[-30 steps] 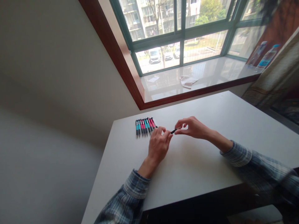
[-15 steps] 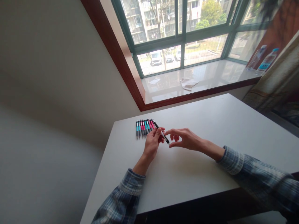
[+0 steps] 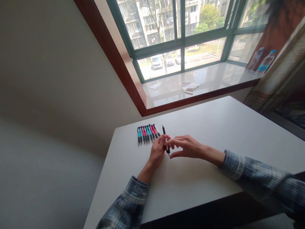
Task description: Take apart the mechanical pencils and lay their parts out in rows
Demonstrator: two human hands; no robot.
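Bay window (image 3: 181,47) ahead, parked cars outside. White desk (image 3: 214,127) below glossy sill (image 3: 214,76). Curtain (image 3: 281,76) at right. On sill: crumpled cloth (image 3: 189,86), two bottles (image 3: 263,62), blue labels too blurred to read. Left hand (image 3: 158,152): grip clenched round black pen (image 3: 164,133), pen tilted, upper end pointing toward window, above desk. Right hand (image 3: 188,147): grip released, fingers spread, fingertips just beside pen; contact unclear. Row of pens (image 3: 146,134), teal and pink barrels, side by side just left of held pen; print unreadable.
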